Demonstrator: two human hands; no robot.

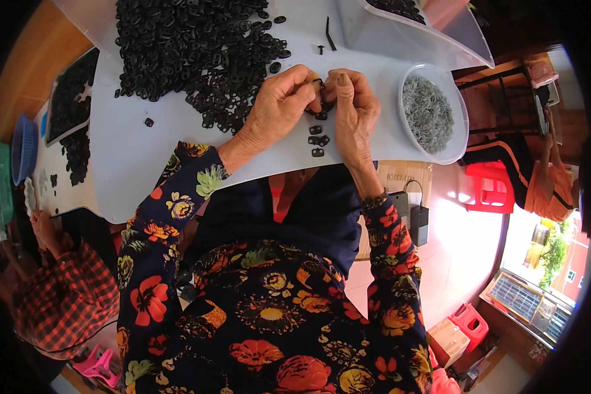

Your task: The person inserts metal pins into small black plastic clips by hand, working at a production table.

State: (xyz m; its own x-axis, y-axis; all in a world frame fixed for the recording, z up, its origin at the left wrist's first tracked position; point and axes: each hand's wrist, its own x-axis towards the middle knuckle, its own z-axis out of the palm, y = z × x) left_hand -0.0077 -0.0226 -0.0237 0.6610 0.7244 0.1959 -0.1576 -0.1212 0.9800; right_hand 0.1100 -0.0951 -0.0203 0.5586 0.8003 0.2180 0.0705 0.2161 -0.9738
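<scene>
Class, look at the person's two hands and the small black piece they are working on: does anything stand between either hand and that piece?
Nothing visible does. The left hand and right hand already meet on the small black piece, pinching it between their fingertips above the white table. The finished black pieces lie below the hands, clear of the grip.

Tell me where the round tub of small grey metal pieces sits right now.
In the head view, the round clear tub sits on the white table at the person's right, just beyond the right hand.
</scene>
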